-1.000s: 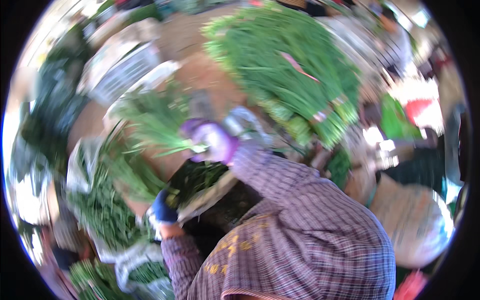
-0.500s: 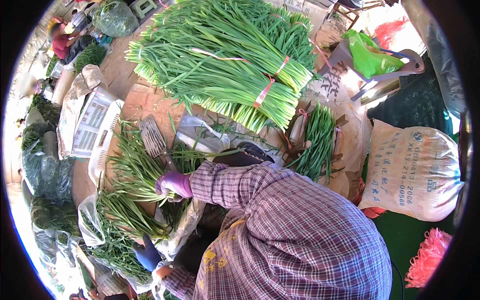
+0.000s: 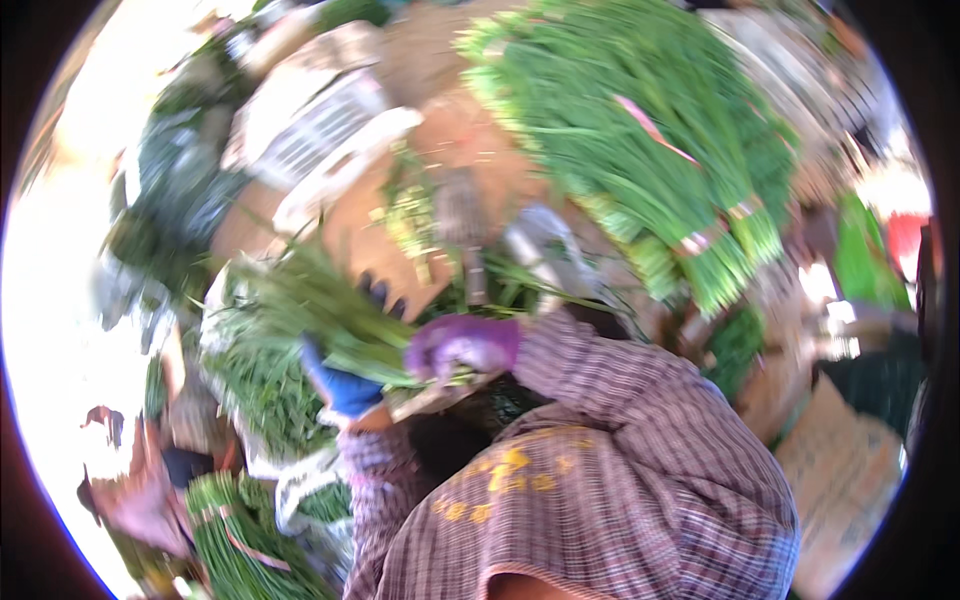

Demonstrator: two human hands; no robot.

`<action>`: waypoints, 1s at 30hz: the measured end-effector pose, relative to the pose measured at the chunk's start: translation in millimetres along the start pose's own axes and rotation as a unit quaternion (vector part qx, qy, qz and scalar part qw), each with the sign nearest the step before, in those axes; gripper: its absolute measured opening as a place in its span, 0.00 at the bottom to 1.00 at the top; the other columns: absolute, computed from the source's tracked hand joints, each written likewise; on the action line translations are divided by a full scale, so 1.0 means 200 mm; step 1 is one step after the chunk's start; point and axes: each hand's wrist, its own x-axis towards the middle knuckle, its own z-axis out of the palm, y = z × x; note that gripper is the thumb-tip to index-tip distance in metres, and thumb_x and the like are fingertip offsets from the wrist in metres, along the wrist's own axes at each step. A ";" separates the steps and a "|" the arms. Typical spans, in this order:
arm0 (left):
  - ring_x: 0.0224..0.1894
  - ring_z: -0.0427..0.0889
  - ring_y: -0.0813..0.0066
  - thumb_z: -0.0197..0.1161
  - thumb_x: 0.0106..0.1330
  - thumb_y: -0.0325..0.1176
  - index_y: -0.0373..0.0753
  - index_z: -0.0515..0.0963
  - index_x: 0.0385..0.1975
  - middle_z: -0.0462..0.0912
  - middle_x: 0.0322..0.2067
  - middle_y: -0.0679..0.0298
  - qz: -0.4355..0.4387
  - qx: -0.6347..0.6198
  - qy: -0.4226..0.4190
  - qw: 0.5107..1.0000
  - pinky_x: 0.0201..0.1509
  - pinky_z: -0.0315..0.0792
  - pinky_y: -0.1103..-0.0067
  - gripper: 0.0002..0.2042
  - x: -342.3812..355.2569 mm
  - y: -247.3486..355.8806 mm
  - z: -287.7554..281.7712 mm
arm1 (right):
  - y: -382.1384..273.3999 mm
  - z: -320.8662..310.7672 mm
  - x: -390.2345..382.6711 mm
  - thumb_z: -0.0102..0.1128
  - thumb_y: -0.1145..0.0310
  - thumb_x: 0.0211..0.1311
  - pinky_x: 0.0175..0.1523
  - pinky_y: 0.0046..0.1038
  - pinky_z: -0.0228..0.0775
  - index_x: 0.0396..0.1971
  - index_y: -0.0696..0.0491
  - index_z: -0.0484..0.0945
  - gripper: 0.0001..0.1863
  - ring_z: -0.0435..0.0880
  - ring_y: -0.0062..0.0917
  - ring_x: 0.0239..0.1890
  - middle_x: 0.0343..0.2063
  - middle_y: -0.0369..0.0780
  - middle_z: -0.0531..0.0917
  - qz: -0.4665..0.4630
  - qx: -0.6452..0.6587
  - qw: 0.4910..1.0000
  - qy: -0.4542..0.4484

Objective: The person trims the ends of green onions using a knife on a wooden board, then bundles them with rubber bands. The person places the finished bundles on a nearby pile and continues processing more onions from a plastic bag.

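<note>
A loose bunch of garlic chives point(image 3: 325, 310) lies across both hands, leaves pointing left. In a purple glove, my right hand point(image 3: 465, 345) is closed around its stem ends. My left hand point(image 3: 345, 382), gloved in blue, clasps the bunch farther along; its thumb side is near me and dark fingertips show beyond the stems. Just past my right hand, a cleaver point(image 3: 459, 212) rests on the brown board point(image 3: 480, 135), its handle towards me. Pale cut stem ends point(image 3: 412, 222) are scattered beside the blade. Motion blurs the whole view.
Tied chive bundles point(image 3: 640, 150) are stacked at the far right. More leaves fill a plastic bag point(image 3: 265, 395) at left, with a white crate point(image 3: 320, 130) behind. A tied bundle point(image 3: 240, 530) and another person point(image 3: 150, 490) are lower left. A sack point(image 3: 840, 470) stands at right.
My left hand has come up from the loose leaves and taken hold of the chives. My right hand lifts the bunch off the board. The view has swung left.
</note>
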 end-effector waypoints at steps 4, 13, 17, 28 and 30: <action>0.43 0.76 0.65 0.57 0.64 0.41 0.34 0.67 0.56 0.78 0.41 0.61 0.049 -0.075 0.053 0.995 0.58 0.68 0.61 0.24 -0.01 0.03 -0.14 | -0.17 -0.02 0.12 0.57 0.77 0.51 0.60 0.28 0.63 0.38 0.56 0.79 0.13 0.73 0.24 0.52 0.44 0.39 0.78 0.450 0.226 0.863 -0.048; 0.40 0.82 0.66 0.63 0.56 0.25 0.32 0.72 0.47 0.82 0.36 0.56 0.157 0.187 0.120 0.962 0.46 0.76 0.74 0.18 0.21 0.28 -0.06 | 0.00 -0.36 0.53 0.65 0.69 0.54 0.70 0.41 0.46 0.42 0.46 0.84 0.13 0.53 0.34 0.69 0.55 0.38 0.75 0.282 -0.037 0.958 -0.039; 0.46 0.78 0.74 0.71 0.52 0.29 0.36 0.73 0.51 0.80 0.45 0.63 0.156 0.337 0.021 0.928 0.50 0.74 0.75 0.24 0.32 0.18 -0.28 | 0.17 -0.37 0.68 0.66 0.71 0.53 0.69 0.38 0.49 0.42 0.54 0.82 0.15 0.57 0.37 0.68 0.59 0.47 0.68 0.229 -0.106 0.959 -0.129; 0.44 0.78 0.57 0.60 0.57 0.41 0.48 0.77 0.43 0.80 0.41 0.61 0.237 0.739 0.024 0.630 0.47 0.70 0.67 0.14 0.36 0.05 -0.37 | 0.28 -0.21 0.67 0.64 0.73 0.52 0.52 0.33 0.70 0.32 0.54 0.85 0.07 0.79 0.31 0.44 0.38 0.39 0.82 0.113 -0.197 0.972 -0.058; 0.46 0.77 0.59 0.59 0.57 0.43 0.50 0.76 0.45 0.79 0.41 0.62 0.224 0.801 0.059 0.552 0.52 0.65 0.61 0.16 0.37 0.04 -0.31 | 0.26 -0.18 0.63 0.61 0.76 0.52 0.49 0.28 0.73 0.35 0.58 0.83 0.09 0.81 0.26 0.41 0.36 0.41 0.83 0.236 -0.075 0.969 0.017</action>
